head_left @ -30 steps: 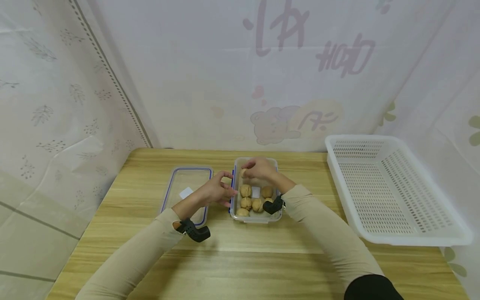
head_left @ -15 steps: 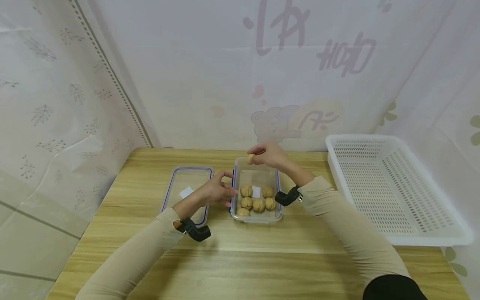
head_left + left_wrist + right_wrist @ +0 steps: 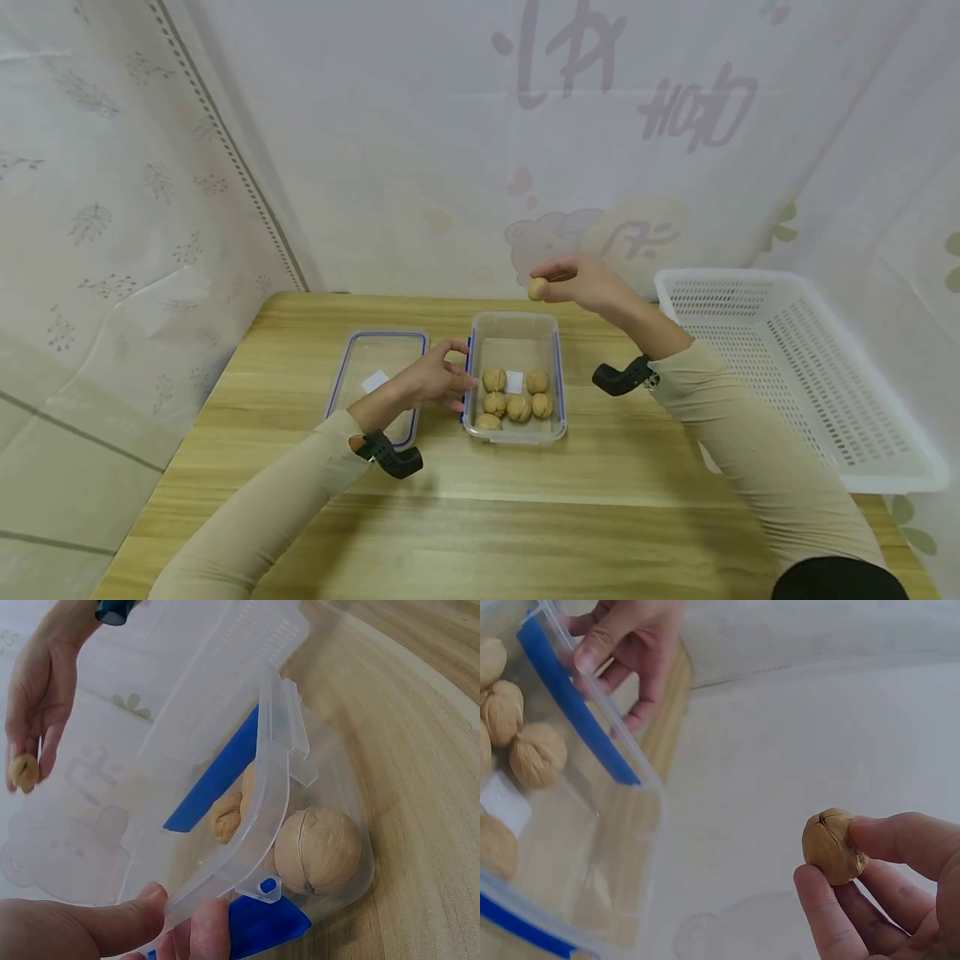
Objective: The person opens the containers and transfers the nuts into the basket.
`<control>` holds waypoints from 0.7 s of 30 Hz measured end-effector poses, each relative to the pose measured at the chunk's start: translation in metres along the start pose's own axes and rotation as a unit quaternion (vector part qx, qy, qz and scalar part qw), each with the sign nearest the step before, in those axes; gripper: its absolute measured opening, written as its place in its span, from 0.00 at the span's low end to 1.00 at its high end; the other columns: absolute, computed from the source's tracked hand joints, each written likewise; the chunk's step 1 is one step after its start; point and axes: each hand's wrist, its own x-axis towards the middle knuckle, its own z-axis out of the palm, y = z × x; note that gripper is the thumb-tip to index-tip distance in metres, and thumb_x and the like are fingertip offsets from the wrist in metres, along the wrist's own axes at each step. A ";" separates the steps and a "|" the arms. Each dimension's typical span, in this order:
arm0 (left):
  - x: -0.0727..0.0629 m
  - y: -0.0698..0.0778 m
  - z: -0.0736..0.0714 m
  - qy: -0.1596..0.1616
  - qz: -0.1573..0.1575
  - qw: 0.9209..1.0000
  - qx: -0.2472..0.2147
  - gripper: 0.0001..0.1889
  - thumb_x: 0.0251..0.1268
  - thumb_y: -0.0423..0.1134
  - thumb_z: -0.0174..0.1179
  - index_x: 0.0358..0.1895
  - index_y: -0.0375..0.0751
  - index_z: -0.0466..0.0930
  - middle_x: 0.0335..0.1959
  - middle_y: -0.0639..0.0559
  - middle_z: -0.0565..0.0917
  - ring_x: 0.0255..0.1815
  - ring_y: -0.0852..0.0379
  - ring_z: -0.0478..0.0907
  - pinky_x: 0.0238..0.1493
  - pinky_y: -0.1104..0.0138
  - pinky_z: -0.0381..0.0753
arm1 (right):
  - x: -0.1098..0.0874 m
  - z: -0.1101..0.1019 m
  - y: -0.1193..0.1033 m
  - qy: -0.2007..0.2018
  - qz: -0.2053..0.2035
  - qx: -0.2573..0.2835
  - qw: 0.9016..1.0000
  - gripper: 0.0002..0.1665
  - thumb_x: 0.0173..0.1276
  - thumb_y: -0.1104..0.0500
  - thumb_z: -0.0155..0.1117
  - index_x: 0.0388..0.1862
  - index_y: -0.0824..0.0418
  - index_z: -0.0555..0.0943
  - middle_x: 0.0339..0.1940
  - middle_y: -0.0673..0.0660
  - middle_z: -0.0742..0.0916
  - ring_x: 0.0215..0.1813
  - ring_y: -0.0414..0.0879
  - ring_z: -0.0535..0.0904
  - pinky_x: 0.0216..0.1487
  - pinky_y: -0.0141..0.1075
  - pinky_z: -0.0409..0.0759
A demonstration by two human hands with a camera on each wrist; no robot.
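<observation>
My right hand (image 3: 588, 283) pinches a walnut (image 3: 832, 846) between thumb and fingers, raised above the table's back edge. My left hand (image 3: 438, 379) is at the left side of a clear plastic storage box (image 3: 517, 319) with blue clips, thumb at its rim and fingers at the outer wall; in the left wrist view its thumb (image 3: 124, 922) lies along the rim. Several walnuts (image 3: 518, 407) sit in the near half of the box around a small white card (image 3: 514, 382). The far half shows bare bottom.
A clear lid (image 3: 375, 346) with a blue seal lies left of the box, partly under my left hand, with a white slip (image 3: 374, 382) on it. At the right stands a large white perforated basket (image 3: 780, 375), overlapped by my right forearm. A printed curtain (image 3: 420, 150) hangs behind the wooden table (image 3: 480, 533).
My right hand has lifted the walnut out of the far left part of the box and carried it up and to the right, past the rim. The left hand has stayed at the box.
</observation>
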 end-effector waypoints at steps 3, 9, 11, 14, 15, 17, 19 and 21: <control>0.001 0.000 0.000 0.000 -0.003 1.000 0.001 0.31 0.73 0.22 0.56 0.73 0.38 0.55 0.49 0.37 0.77 0.46 0.46 0.81 0.34 0.61 0.91 | -0.010 -0.014 -0.002 0.006 0.010 0.002 1.000 0.29 0.72 0.50 0.69 0.69 0.58 0.78 0.66 0.60 0.81 0.65 0.56 0.78 0.73 0.54 0.71; 0.000 0.001 -0.001 0.000 -0.008 1.000 0.001 0.31 0.73 0.22 0.57 0.73 0.39 0.55 0.50 0.36 0.76 0.47 0.46 0.81 0.36 0.60 0.92 | -0.030 -0.043 0.002 0.028 0.025 -0.007 0.999 0.31 0.72 0.48 0.69 0.70 0.57 0.76 0.68 0.61 0.79 0.67 0.57 0.76 0.76 0.59 0.65; 0.000 0.000 -0.001 -0.001 -0.006 1.000 0.001 0.31 0.73 0.22 0.57 0.73 0.39 0.55 0.50 0.36 0.76 0.47 0.46 0.81 0.36 0.60 0.92 | -0.036 -0.052 0.006 0.036 0.025 -0.006 0.999 0.33 0.72 0.47 0.69 0.71 0.59 0.75 0.69 0.62 0.79 0.67 0.58 0.75 0.75 0.59 0.65; 0.001 0.000 -0.001 -0.003 -0.002 1.000 0.000 0.32 0.72 0.22 0.57 0.73 0.38 0.54 0.50 0.36 0.76 0.46 0.46 0.81 0.36 0.59 0.92 | -0.045 -0.065 0.014 0.050 0.025 0.007 0.998 0.34 0.72 0.48 0.69 0.72 0.61 0.74 0.69 0.62 0.78 0.67 0.55 0.76 0.74 0.52 0.70; 0.001 0.000 -0.001 -0.003 -0.001 1.000 0.000 0.32 0.72 0.22 0.57 0.73 0.38 0.54 0.50 0.36 0.77 0.46 0.46 0.81 0.36 0.59 0.92 | -0.047 -0.070 0.017 0.055 0.027 0.009 0.998 0.34 0.73 0.48 0.68 0.72 0.61 0.73 0.69 0.62 0.78 0.66 0.52 0.77 0.74 0.48 0.72; 0.001 0.000 -0.001 -0.004 -0.001 1.000 -0.001 0.32 0.72 0.22 0.57 0.73 0.38 0.54 0.49 0.37 0.77 0.45 0.47 0.81 0.36 0.60 0.92 | -0.053 -0.079 0.024 0.063 0.027 0.021 0.997 0.34 0.74 0.50 0.67 0.72 0.64 0.72 0.70 0.61 0.77 0.63 0.46 0.79 0.70 0.39 0.76; 0.001 0.000 -0.001 -0.002 -0.003 1.000 -0.001 0.32 0.72 0.22 0.57 0.73 0.38 0.54 0.48 0.37 0.77 0.44 0.48 0.80 0.35 0.60 0.92 | -0.058 -0.088 0.032 0.075 0.028 0.029 0.996 0.33 0.75 0.51 0.66 0.72 0.65 0.72 0.68 0.59 0.78 0.59 0.40 0.80 0.66 0.32 0.79; 0.001 0.000 -0.001 0.000 -0.004 1.000 -0.001 0.32 0.72 0.22 0.57 0.73 0.38 0.54 0.48 0.37 0.78 0.43 0.49 0.80 0.35 0.60 0.92 | -0.063 -0.097 0.039 0.084 0.031 0.036 0.995 0.33 0.75 0.51 0.66 0.72 0.66 0.71 0.66 0.54 0.79 0.56 0.35 0.80 0.62 0.27 0.79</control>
